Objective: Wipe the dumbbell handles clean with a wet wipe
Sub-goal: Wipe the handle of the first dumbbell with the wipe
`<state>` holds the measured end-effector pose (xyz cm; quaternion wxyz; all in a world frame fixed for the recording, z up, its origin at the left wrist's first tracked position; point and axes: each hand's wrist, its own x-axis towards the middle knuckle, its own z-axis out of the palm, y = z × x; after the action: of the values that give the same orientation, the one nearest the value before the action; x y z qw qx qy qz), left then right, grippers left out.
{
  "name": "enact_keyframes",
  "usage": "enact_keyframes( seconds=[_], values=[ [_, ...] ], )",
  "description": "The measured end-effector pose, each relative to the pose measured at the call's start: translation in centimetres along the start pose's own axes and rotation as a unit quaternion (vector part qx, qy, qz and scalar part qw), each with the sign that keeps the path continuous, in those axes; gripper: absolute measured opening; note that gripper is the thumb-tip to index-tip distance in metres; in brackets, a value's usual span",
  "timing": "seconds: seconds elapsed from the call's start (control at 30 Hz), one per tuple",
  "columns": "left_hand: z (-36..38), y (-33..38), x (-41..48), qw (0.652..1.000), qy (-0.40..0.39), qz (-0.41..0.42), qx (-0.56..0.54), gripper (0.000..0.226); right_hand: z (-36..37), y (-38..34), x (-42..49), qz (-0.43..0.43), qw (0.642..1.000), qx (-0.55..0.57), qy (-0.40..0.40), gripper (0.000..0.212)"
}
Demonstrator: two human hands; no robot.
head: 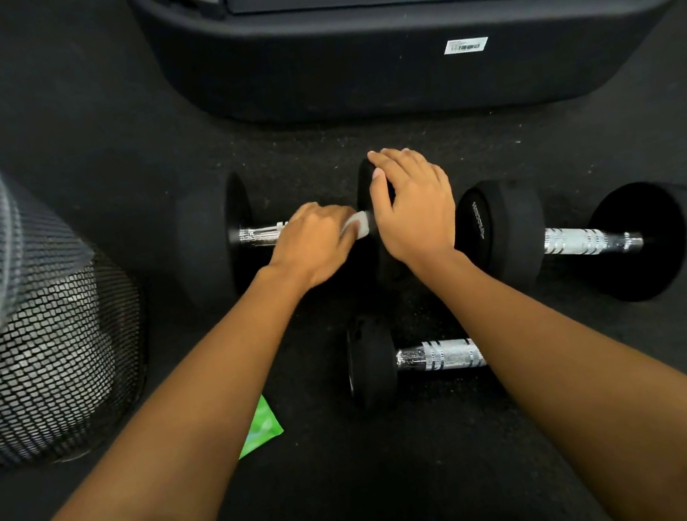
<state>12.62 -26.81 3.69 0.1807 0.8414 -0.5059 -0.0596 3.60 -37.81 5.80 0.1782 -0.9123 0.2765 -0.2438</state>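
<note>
Your left hand point(316, 244) curls its fingers around the white wet wipe point(359, 225), pressing it to the chrome handle point(260, 233) of the far dumbbell point(202, 243) on the dark floor point(370, 483), while your right hand point(414, 207) clasps that dumbbell's right-end weight.

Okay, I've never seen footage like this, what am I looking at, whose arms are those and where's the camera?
No machine here: these are a person's bare arms, filmed by one wide camera worn on their head, looking down at a dark floor. The left hand holds a white wet wipe against the shiny handle of a dumbbell, while the right hand grips its end weight. A second dumbbell lies to the right, a third dumbbell nearer. A green packet, a mesh bin and a black machine base sit around.
</note>
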Motion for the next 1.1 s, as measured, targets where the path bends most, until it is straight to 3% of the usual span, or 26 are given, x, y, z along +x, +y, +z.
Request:
enact_keyframes(
  seconds=[0.1, 0.27, 0.53, 0.77, 0.9, 0.97, 1.1],
  values=[
    [-0.6, -1.0, -0.4, 1.000, -0.018, -0.003, 0.004, 0.034, 0.1, -0.1, 0.0, -0.004, 1.000, 0.008, 0.010, 0.044],
    [-1.3, -0.2, 1.3, 0.986, -0.099, -0.128, 0.033, 0.039, 0.1, -0.1, -0.1, -0.006, 1.000, 0.001, 0.016, 0.049],
    [-0.5, -0.4, 1.0, 0.992, -0.109, -0.060, -0.016, 0.038, 0.1, 0.0, 0.0, -0.006, 1.000, 0.005, 0.013, 0.050],
    [-1.2, 0.3, 2.1, 0.984, -0.146, -0.105, 0.019, 0.039, 0.1, 0.1, 0.0, -0.005, 1.000, -0.003, 0.009, 0.048],
    [-0.8, 0.0, 1.0, 0.992, -0.097, -0.053, -0.063, 0.028, 0.1, 0.0, 0.1, -0.005, 1.000, -0.004, 0.010, 0.049],
    [-1.0, -0.7, 0.3, 0.991, -0.071, -0.034, -0.104, 0.033, 0.1, 0.0, 0.0, -0.005, 1.000, -0.001, 0.012, 0.046],
    [-0.7, 0.0, 0.0, 0.997, -0.024, -0.002, -0.072, 0.035, 0.1, 0.0, -0.2, -0.004, 1.000, -0.002, 0.017, 0.043]
  ],
)
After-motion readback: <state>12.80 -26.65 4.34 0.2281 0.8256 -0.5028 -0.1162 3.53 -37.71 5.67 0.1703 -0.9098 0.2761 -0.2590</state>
